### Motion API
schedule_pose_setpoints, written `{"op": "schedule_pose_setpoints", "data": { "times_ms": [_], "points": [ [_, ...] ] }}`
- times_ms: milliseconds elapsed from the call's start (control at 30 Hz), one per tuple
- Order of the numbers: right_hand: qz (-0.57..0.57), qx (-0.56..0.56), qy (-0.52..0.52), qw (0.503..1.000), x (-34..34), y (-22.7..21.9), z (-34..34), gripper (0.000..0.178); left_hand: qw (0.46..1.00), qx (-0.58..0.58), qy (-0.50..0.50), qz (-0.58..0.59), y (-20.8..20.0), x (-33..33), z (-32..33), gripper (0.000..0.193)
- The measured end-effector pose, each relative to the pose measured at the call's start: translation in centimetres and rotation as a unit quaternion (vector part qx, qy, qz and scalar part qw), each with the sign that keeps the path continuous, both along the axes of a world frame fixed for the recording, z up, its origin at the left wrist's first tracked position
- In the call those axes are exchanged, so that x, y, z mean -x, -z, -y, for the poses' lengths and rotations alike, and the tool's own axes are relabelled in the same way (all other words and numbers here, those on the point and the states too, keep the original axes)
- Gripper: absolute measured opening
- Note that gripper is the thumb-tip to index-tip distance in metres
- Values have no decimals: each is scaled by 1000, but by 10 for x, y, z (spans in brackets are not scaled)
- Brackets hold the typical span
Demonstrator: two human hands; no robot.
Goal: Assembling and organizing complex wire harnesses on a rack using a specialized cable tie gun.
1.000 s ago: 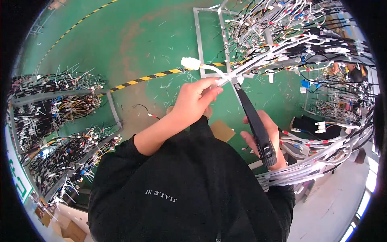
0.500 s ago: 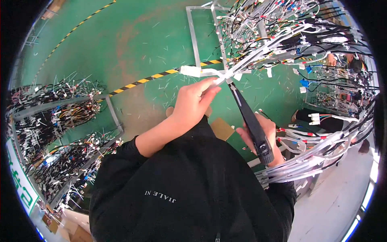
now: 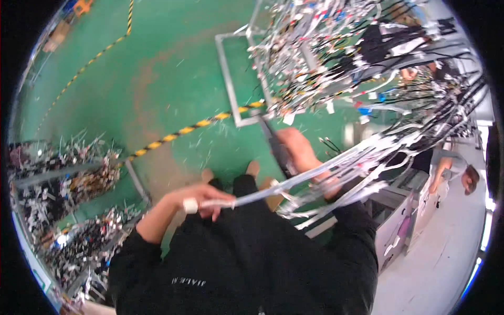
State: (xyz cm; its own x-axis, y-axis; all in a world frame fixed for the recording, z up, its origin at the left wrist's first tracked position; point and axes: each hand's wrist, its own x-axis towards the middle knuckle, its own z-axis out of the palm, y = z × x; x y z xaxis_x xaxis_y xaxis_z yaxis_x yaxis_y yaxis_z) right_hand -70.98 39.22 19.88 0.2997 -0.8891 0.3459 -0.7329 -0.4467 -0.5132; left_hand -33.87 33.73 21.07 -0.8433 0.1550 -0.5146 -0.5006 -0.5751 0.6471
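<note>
My left hand [image 3: 202,198] pinches the end of a white wire harness [image 3: 273,190] in front of my dark top. A white connector [image 3: 190,205] sticks out on the left of that hand. From there the sleeved bundle runs up to the right, passing over my right wrist. My right hand [image 3: 296,149] is closed round a long black hand tool [image 3: 278,149] that looks like a cable tie gun. The tool's tip points up and away, apart from the held bundle; motion blurs it.
A metal frame rack [image 3: 227,68] carries thick hanging wire harnesses [image 3: 315,52] at the far right. More harnesses [image 3: 79,184] lie on a rack at left. Another person [image 3: 451,167] is at a bench on the right. Small white offcuts litter the green floor [image 3: 178,105].
My left hand has drawn the harness end down and left toward my body. The tool in my right hand has moved up and left, off the bundle. The view has shifted.
</note>
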Motion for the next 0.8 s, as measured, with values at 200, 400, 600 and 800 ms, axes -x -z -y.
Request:
{"op": "schedule_pose_setpoints", "data": {
  "times_ms": [200, 400, 600, 800],
  "points": [
    [95, 265, -178, 943, -62, -66, 96, 40, 977, 138, 90, -136, 91, 81, -33, 29],
    [294, 327, -127, 889, -43, -142, 31, 41, 917, 348, 188, -58, 200, 47, -8, 33],
    [288, 307, -12, 907, 38, -151, -37, 67, 682, 616, -372, -130, 39, 216, 91, 24],
    [252, 347, 38, 902, 79, -172, -65, 71, 567, 640, -479, -200, -57, 471, 85, 33]
  ]
}}
